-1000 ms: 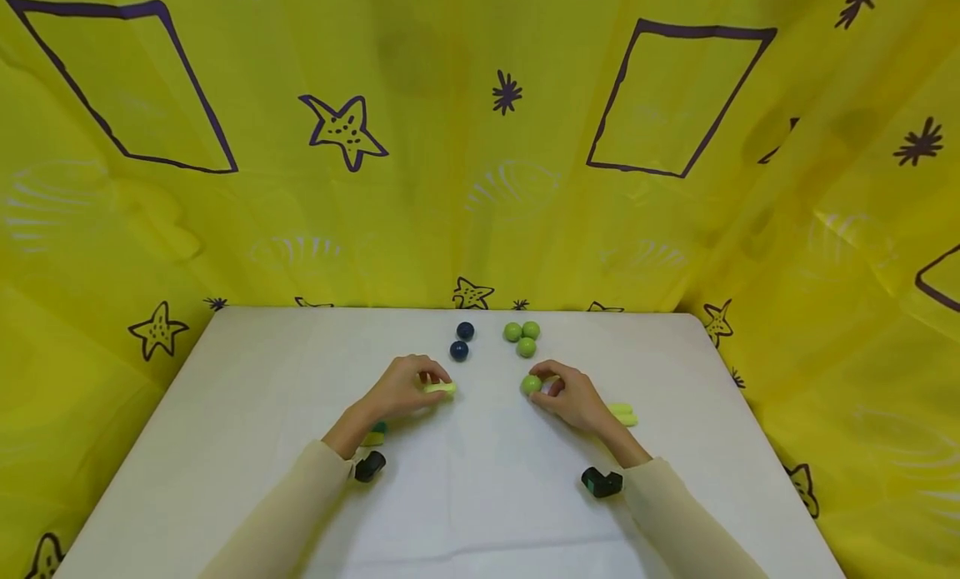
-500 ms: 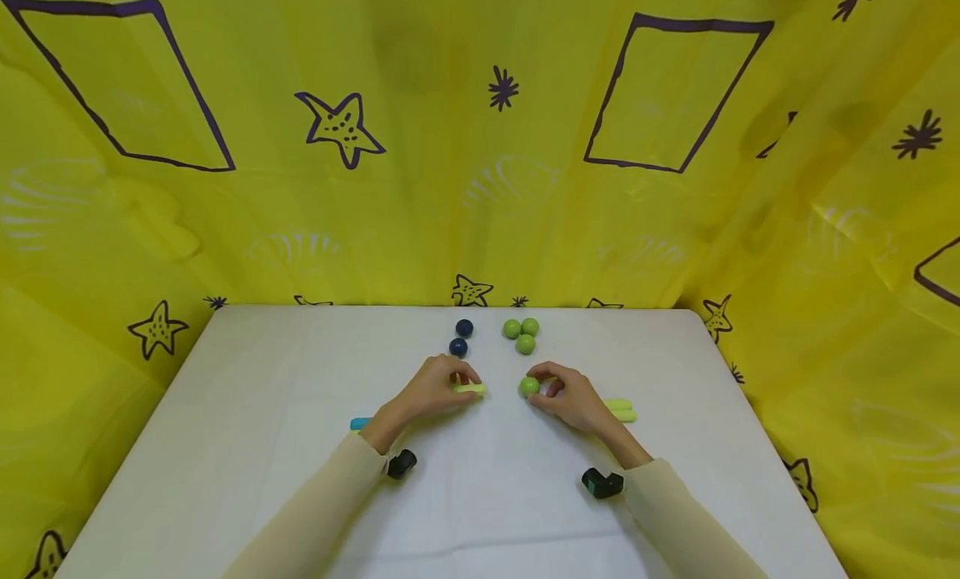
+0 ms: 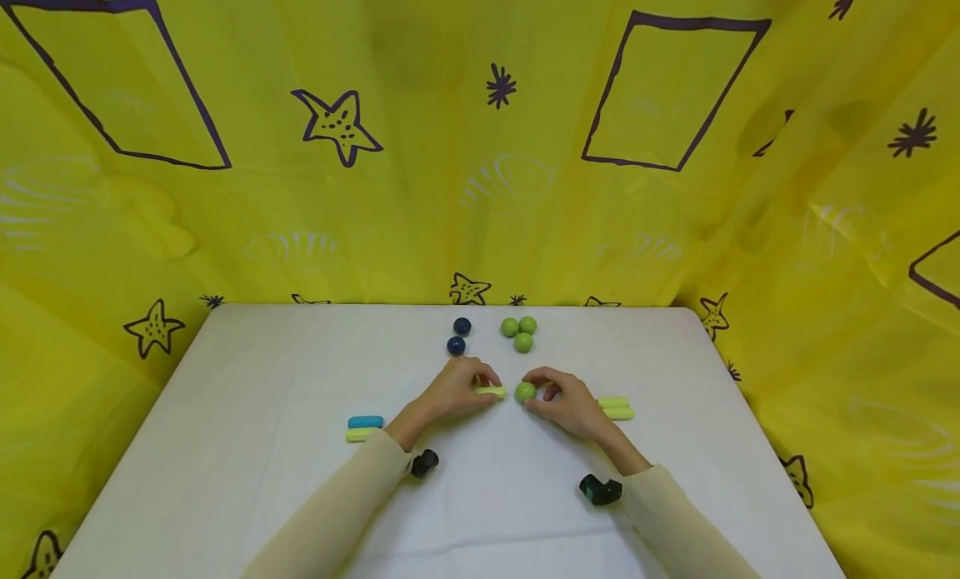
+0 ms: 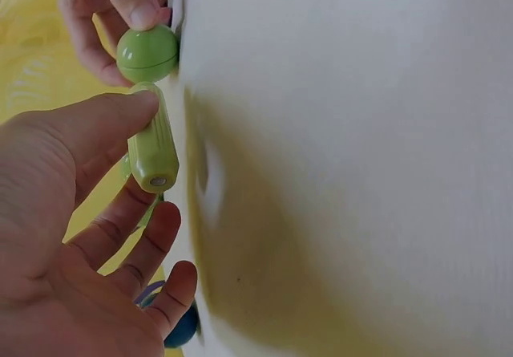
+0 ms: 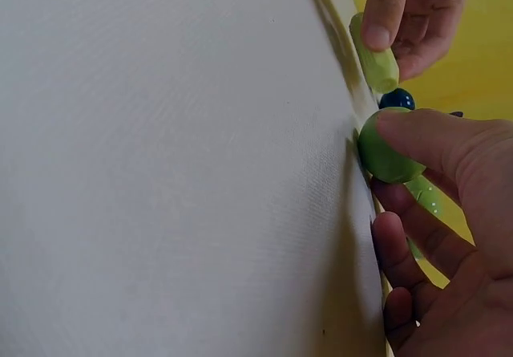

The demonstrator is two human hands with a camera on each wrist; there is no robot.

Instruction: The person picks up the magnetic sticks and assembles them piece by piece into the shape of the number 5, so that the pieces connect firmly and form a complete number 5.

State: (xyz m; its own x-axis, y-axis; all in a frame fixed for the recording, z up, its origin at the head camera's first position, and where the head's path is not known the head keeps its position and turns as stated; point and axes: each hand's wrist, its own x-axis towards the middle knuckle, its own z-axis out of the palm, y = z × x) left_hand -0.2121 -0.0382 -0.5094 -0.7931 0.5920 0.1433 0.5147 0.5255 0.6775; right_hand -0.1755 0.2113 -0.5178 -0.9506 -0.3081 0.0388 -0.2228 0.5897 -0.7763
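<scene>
My left hand [image 3: 461, 387] pinches a pale yellow-green magnetic rod [image 4: 154, 144] between thumb and fingers. A small round metal spot shows in the rod's near end in the left wrist view. My right hand [image 3: 566, 402] holds a green ball [image 5: 389, 148] between thumb and fingertips, low over the white table. In the head view the rod's free end points at the ball, with a narrow gap between them. In the left wrist view the rod's tip overlaps the ball's lower edge.
Two dark blue balls [image 3: 456, 346] and three green balls [image 3: 523, 342] lie farther back. Left of the left forearm are a blue rod [image 3: 366, 421] and a yellow-green rod [image 3: 360, 435]. Two more yellow-green rods [image 3: 617, 413] lie beyond the right wrist. A yellow patterned curtain [image 3: 420, 212] surrounds the white table [image 3: 262, 371].
My left hand has carried the rod rightward, close to the ball. The blue and yellow-green rods at the left have come out from behind that arm. My right hand has barely moved.
</scene>
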